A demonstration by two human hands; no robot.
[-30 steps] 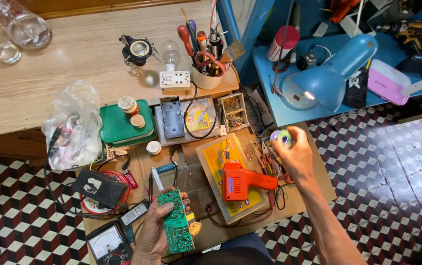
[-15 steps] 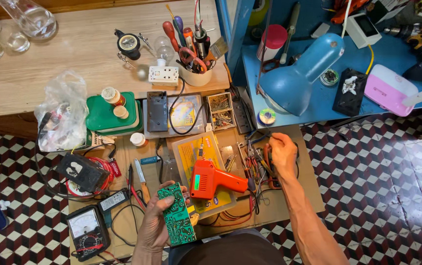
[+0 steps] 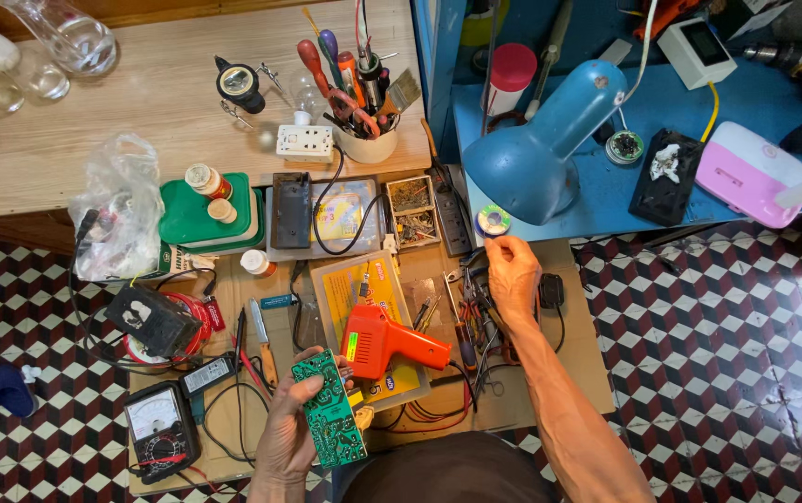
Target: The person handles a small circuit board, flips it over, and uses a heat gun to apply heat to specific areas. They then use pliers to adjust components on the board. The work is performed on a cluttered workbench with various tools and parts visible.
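Overhead, the big light-blue metal desk lamp (image 3: 542, 154) leans over the blue shelf, and below it the orange pistol-shaped soldering gun (image 3: 390, 340) lies on a yellow card on the brown cardboard work board (image 3: 568, 368). Nearer the body, the left hand (image 3: 287, 438) grips a green rectangular circuit board (image 3: 329, 419), fingers wrapped around its edge. Smallest, the small solder spool (image 3: 493, 221) sits just above the right hand (image 3: 513, 278), whose curled fingertips rest among loose hand tools; whether they pinch anything I cannot tell.
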